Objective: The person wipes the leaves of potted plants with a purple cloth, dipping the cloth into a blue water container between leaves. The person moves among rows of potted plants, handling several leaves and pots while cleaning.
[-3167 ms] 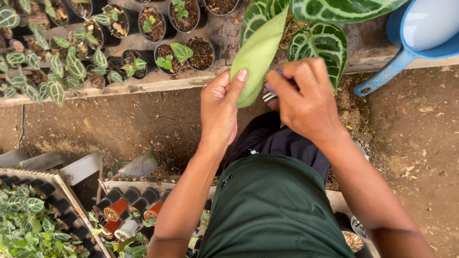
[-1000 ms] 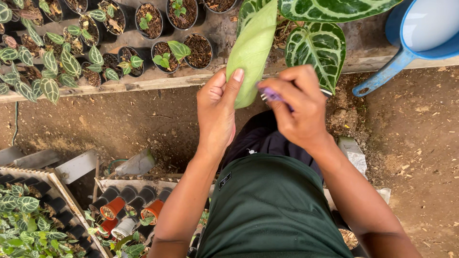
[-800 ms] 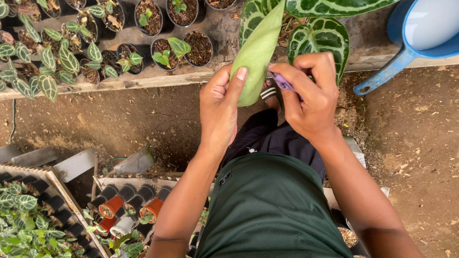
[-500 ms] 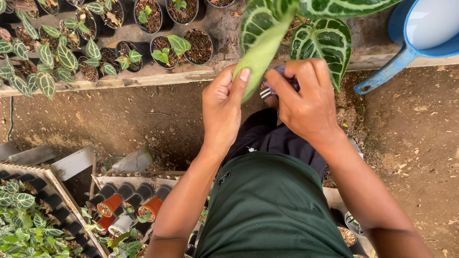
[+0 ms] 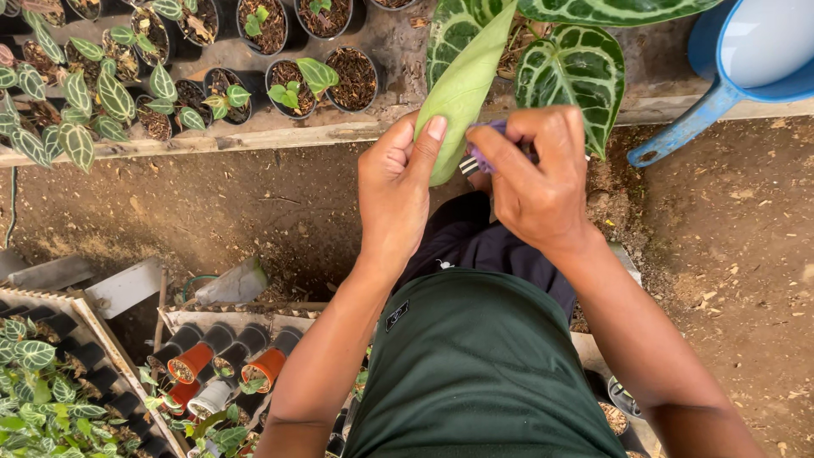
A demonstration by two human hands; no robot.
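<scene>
My left hand (image 5: 397, 188) holds the pale green underside of a large hanging leaf (image 5: 462, 85), thumb pressed on its lower part. My right hand (image 5: 536, 176) is closed around a small purple brush (image 5: 475, 156) whose bristled head touches the leaf's edge. The leaf belongs to a plant with big dark green, white-veined leaves (image 5: 577, 72) just behind my hands. Most of the brush is hidden inside my fingers.
A wooden bench (image 5: 254, 136) across the top carries small black pots (image 5: 352, 80) of seedlings and striped-leaf plants (image 5: 76, 102). A blue scoop (image 5: 746, 59) lies at the top right. Trays of potted plants (image 5: 51, 390) and orange pots (image 5: 191, 363) sit lower left on dirt ground (image 5: 746, 254).
The leaf has swung slightly and my right hand has shifted the brush along its edge; my left hand keeps hold of the leaf throughout.
</scene>
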